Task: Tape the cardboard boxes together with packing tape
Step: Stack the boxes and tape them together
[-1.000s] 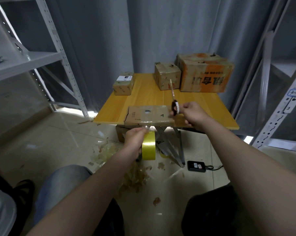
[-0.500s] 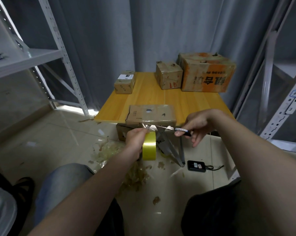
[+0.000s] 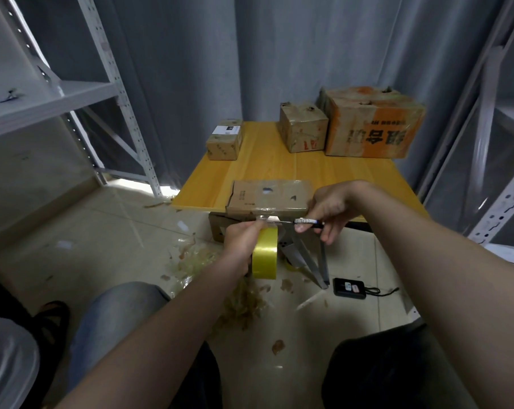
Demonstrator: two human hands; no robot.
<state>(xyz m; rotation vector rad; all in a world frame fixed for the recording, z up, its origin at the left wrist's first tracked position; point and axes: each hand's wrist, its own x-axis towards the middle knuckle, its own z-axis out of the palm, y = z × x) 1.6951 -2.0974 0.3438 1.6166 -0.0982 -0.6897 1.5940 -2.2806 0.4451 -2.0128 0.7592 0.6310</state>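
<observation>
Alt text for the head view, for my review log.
Left hand grips a roll of yellow packing tape below the table edge, while the right hand holds a slim cutting tool to the clear strip running up to a flat cardboard box. Three more boxes stand at the table's back.

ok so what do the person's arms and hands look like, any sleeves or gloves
Both are bare. The left hand and right hand wear no gloves, and no rings show. The left forearm and right forearm are uncovered as far as the frame shows, with no sleeve, watch or band in view.
</observation>
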